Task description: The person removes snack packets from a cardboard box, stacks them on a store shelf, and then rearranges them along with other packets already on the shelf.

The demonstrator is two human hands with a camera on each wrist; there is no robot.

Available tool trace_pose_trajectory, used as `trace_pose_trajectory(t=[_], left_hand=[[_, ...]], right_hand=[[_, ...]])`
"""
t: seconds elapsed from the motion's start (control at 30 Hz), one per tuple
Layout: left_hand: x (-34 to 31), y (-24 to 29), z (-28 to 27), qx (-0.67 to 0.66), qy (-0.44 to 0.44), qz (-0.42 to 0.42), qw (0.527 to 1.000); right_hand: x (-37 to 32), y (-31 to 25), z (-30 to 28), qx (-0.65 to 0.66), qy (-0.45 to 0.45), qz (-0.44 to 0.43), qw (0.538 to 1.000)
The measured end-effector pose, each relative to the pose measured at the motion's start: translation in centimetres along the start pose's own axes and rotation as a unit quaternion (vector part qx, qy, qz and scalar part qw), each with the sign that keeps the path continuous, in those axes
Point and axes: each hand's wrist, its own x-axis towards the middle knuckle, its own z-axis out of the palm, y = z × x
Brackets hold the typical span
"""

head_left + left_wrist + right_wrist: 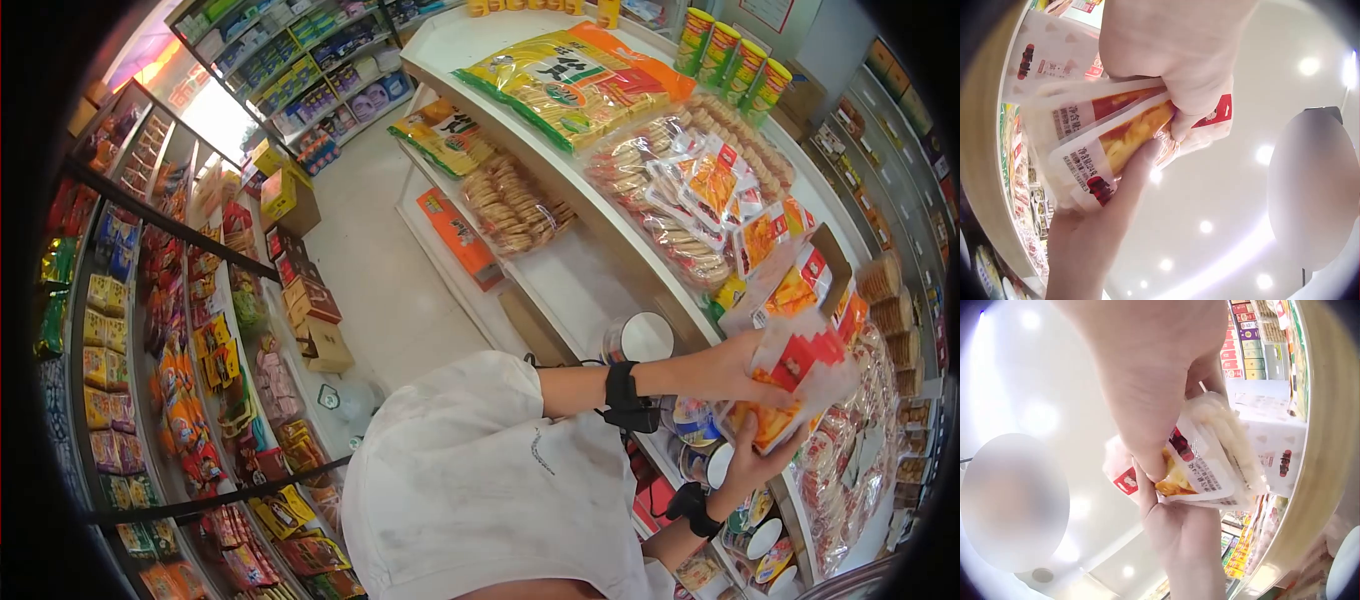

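Observation:
Several flat snack packets, white with orange pictures (772,425) (1132,134) (1210,465), are bunched together over the right end of the counter. My left hand (728,370) (1175,56) grips them from one side, thumb and fingers pressed on their faces. From the other side my right hand (765,466) (1141,381) holds the same bunch, its thumb on the front packet in the left wrist view. The hands are close together at the packets, whose far edges fan slightly apart. Beside them stands a white printed box (1047,56) (1272,440).
Similar packets (715,185) lie on bagged round crackers (640,160) on the white counter (850,225). A large yellow bag (575,85) and green cans (742,70) are farther along. Tubs (645,338) stand on the lower shelf. Snack racks (180,340) line the left.

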Motion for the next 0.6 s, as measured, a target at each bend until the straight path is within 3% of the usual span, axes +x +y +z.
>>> trace_pose_trajectory(t=[0.2,0.4,0.5,0.6], left_hand=[[0.7,1.0,-0.2,0.005,-0.003,-0.056,0.998],[1.0,0.0,-0.2,0.135,0.049,0.048,0.989],[1.0,0.5,-0.7,0.185,0.024,0.054,0.981],[1.0,-0.9,-1.1,0.235,0.031,0.134,0.962]], right_hand=[[0.6,-1.0,1.5,0.023,0.032,0.042,0.998],[0.5,-4.1,3.1,0.157,0.077,0.175,0.969],[1.0,-5.7,3.4,0.193,0.070,0.195,0.959],[1.2,-5.9,3.5,0.195,0.081,0.210,0.955]])
